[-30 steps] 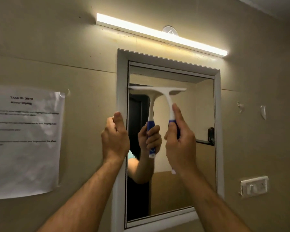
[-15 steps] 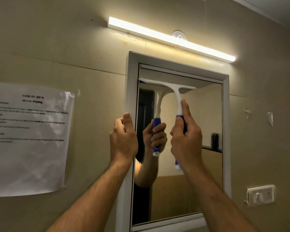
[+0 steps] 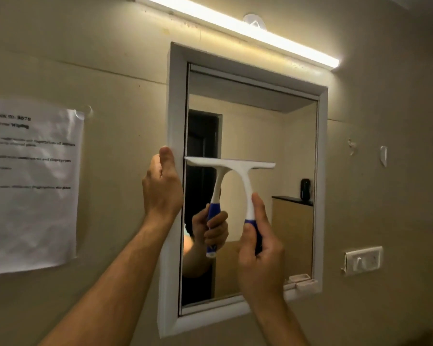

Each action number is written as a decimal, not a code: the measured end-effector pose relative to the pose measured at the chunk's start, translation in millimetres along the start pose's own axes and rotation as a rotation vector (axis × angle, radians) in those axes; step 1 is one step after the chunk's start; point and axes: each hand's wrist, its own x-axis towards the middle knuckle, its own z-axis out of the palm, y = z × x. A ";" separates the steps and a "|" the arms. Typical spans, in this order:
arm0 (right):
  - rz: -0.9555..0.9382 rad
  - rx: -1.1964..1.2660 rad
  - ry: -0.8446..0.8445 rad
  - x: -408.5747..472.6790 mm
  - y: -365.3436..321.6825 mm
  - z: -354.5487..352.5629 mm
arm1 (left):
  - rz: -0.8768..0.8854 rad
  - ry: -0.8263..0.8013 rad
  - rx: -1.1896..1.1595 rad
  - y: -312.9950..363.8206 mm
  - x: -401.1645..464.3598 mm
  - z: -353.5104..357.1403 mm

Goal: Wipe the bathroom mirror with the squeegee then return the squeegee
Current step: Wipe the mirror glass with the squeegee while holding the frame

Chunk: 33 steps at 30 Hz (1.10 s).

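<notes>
The squeegee (image 3: pixel 237 171) has its white blade across the left-middle of the mirror (image 3: pixel 267 136), apparently touching the glass. The right hand (image 3: pixel 260 253) has its grip wrapped tight around the blue handle, below the blade. The left hand (image 3: pixel 161 188) clasps the mirror's white frame (image 3: pixel 175 101) at its left edge, fingers curled. A printed sheet (image 3: pixel 30 186) hangs on the wall to the left.

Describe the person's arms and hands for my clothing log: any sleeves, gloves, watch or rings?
Both forearms are bare as far as the picture shows, with no sleeve edge in view. The left hand and right hand wear no gloves. No watch, bracelet or ring shows on either wrist or on the visible fingers.
</notes>
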 end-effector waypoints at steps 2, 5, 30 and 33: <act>-0.017 0.010 0.009 7.4 -3.3 -6.1 | -0.010 -0.019 0.000 -2.5 -7.6 -2.8; -0.044 -0.009 0.007 18.7 -8.3 -10.8 | -0.089 -0.064 -0.026 -16.2 -22.8 -6.9; 0.188 -0.030 -0.069 -108.2 37.0 -18.0 | -0.173 0.080 0.022 -50.6 -66.2 -9.8; 0.198 -0.023 -0.067 -115.2 36.1 -22.8 | -0.201 0.086 0.022 -49.0 -66.9 -9.7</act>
